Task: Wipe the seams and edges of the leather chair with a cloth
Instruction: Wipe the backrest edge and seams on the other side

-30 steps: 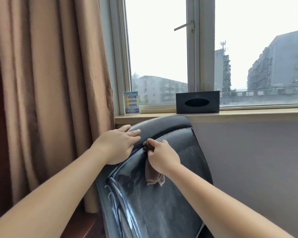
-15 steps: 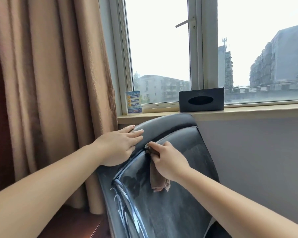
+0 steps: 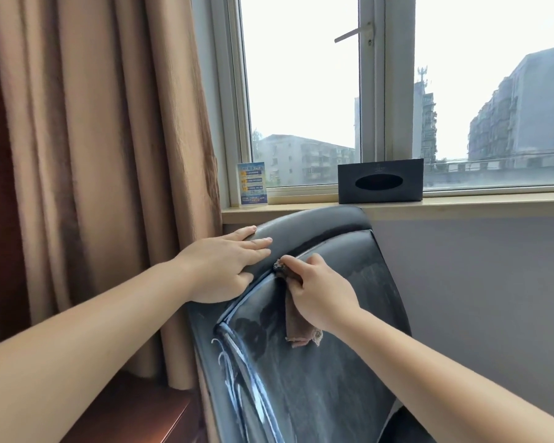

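Observation:
The black leather chair (image 3: 333,362) fills the lower middle, its back facing me, with a curved seam running from the upper right down to the left. My left hand (image 3: 224,266) lies flat on the chair's top left edge, fingers straight. My right hand (image 3: 320,292) pinches a brown cloth (image 3: 296,327) and presses its bunched tip into the seam just right of my left fingertips. The rest of the cloth hangs down below my right palm.
A tan curtain (image 3: 109,155) hangs at the left, close behind the chair. On the wooden windowsill (image 3: 461,206) stand a black tissue box (image 3: 380,180) and a small blue card (image 3: 252,183). A dark wooden surface (image 3: 125,410) lies at lower left.
My right hand with the cloth has slid slightly down and left along the seam. My left hand keeps its place on the chair's top edge.

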`<action>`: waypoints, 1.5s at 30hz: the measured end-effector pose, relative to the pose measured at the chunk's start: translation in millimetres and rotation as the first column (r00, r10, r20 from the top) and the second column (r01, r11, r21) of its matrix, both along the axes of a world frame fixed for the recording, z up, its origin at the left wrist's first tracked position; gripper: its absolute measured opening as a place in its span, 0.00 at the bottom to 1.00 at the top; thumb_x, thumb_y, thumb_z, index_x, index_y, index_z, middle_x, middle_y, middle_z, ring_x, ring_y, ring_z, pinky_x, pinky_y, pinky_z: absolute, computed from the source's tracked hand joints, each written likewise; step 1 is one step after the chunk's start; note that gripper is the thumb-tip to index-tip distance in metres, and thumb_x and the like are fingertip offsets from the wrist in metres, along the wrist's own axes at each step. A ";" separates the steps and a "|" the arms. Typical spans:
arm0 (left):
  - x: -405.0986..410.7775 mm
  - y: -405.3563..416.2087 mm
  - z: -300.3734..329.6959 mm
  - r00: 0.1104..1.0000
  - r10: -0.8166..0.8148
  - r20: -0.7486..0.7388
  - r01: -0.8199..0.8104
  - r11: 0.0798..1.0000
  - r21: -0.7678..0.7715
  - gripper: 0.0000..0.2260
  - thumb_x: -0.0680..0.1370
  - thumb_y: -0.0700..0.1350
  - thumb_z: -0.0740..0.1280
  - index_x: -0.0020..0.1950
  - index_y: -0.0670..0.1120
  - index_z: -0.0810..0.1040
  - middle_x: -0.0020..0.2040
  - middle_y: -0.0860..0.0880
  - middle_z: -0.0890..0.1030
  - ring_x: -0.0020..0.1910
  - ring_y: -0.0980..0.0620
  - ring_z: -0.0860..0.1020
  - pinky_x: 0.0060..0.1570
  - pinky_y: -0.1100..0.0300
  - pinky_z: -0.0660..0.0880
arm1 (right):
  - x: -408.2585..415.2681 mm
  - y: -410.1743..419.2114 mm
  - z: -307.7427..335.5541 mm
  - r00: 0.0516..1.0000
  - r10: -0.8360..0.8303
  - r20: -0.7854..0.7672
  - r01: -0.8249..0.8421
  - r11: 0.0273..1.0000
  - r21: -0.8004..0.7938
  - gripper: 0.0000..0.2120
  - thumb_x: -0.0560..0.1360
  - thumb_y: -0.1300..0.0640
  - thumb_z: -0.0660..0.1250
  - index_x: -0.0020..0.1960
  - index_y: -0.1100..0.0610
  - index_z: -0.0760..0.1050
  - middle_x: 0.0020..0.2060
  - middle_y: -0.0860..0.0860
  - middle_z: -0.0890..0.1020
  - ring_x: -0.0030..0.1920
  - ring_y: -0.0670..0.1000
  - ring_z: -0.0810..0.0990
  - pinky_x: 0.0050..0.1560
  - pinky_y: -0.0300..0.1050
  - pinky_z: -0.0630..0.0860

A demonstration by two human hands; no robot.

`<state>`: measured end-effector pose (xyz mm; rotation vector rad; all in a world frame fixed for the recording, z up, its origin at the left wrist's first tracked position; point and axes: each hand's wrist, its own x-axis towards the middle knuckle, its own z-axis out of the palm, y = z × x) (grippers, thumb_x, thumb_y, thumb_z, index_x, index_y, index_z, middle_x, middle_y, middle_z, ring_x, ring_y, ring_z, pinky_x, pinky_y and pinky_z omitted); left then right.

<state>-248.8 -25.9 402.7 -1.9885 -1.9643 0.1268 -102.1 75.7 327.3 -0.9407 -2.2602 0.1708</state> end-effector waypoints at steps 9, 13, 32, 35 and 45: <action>0.9 -3.7 -12.4 0.993 0.046 -0.111 -0.040 0.998 0.057 0.23 0.84 0.51 0.48 0.79 0.54 0.48 0.78 0.61 0.44 0.78 0.56 0.39 0.75 0.56 0.57 | 0.0 17.4 6.9 0.995 -0.084 0.046 0.085 0.996 -0.018 0.19 0.81 0.50 0.52 0.71 0.38 0.62 0.60 0.51 0.70 0.57 0.56 0.75 0.49 0.47 0.72; -0.4 -7.0 -17.7 0.993 0.046 -0.113 -0.033 0.993 0.110 0.22 0.85 0.50 0.46 0.79 0.54 0.49 0.79 0.61 0.45 0.78 0.55 0.41 0.75 0.61 0.52 | -1.4 14.4 6.9 0.999 -0.030 0.019 0.031 0.998 -0.057 0.19 0.80 0.51 0.53 0.70 0.39 0.63 0.59 0.51 0.70 0.57 0.57 0.75 0.49 0.47 0.74; -0.3 -1.7 -18.9 0.991 0.026 -0.128 -0.003 0.985 0.170 0.22 0.84 0.48 0.46 0.79 0.56 0.52 0.78 0.62 0.48 0.78 0.56 0.43 0.74 0.58 0.58 | 0.6 0.6 1.8 0.997 -0.048 0.063 0.040 0.992 0.121 0.17 0.80 0.47 0.52 0.69 0.39 0.63 0.58 0.48 0.72 0.52 0.56 0.77 0.44 0.45 0.72; -1.5 -1.8 -20.2 0.991 0.035 -0.128 -0.012 0.984 0.177 0.22 0.84 0.48 0.47 0.79 0.56 0.52 0.78 0.62 0.49 0.78 0.57 0.44 0.73 0.57 0.60 | -5.3 2.0 1.7 0.998 -0.044 0.033 0.043 0.998 0.051 0.17 0.80 0.49 0.53 0.67 0.40 0.65 0.59 0.50 0.72 0.53 0.58 0.77 0.46 0.46 0.74; -0.6 4.1 -18.8 0.998 0.034 -0.058 -0.023 0.983 0.182 0.21 0.84 0.48 0.48 0.78 0.58 0.54 0.78 0.64 0.49 0.77 0.60 0.44 0.73 0.60 0.60 | -3.1 -18.3 -6.2 0.995 0.042 0.094 -0.058 0.984 0.170 0.17 0.80 0.50 0.53 0.69 0.41 0.64 0.53 0.50 0.70 0.49 0.54 0.75 0.39 0.43 0.68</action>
